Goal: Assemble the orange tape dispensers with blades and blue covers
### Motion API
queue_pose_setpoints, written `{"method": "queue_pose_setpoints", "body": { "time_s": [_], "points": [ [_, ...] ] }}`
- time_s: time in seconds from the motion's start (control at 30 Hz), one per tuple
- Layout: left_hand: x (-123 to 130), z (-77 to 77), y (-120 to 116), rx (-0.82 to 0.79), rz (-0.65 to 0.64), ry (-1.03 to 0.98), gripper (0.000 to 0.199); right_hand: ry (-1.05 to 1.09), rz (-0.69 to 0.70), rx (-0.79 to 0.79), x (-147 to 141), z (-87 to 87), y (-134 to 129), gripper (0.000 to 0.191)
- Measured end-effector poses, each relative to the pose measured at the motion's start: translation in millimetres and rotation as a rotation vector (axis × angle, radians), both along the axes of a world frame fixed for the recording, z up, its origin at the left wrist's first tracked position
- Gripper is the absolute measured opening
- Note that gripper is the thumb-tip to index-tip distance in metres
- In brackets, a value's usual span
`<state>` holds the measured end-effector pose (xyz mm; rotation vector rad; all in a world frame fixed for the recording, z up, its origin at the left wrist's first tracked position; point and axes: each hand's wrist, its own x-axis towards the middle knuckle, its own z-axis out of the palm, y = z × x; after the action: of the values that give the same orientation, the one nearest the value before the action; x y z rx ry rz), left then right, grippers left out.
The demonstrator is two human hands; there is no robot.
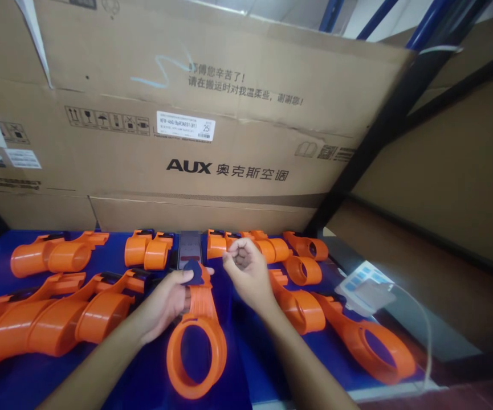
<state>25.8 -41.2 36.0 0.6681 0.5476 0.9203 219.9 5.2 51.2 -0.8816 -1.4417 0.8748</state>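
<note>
While the left hand (163, 306) grips an orange dispenser (203, 310), the right hand (250, 277) curls loosely.

Orange tape dispensers (101, 322) on blue surface (108, 256)

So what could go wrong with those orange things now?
The left hand holds an orange tool by its far end, so the ring end might swing and bump something. The right hand is close to other orange tools, so it might knock one. The pale cable curves near the edge of the blue table, so it could snag.
</note>
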Motion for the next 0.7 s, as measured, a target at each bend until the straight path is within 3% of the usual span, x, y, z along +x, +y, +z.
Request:
{"method": "queue_pose_setpoints", "body": {
  "time_s": [0.23,0.4,0.53,0.7],
  "points": [
    [-4.1,-2.0,4.7,0.018,0.15,-0.078,0.058,0.023,0.18,-0.169,-8.4,9.3,-10.9,0.032],
    [-6.8,-0.2,9.9,0.031,0.24,-0.101,0.058,0.027,0.327,-0.279,-10.3,5.7,-12.9,0.036],
    [-6.9,1.5,8.9,0.018,0.248,-0.075,0.057,0.133,0.35,-0.376,-13.1,-0.7,-11.9,0.034],
    [-5.0,2.0,7.9,0.095,0.29,-0.094,0.062,0.185,0.326,-0.355,-10.3,0.0,-10.2,0.03]
  ]
}}
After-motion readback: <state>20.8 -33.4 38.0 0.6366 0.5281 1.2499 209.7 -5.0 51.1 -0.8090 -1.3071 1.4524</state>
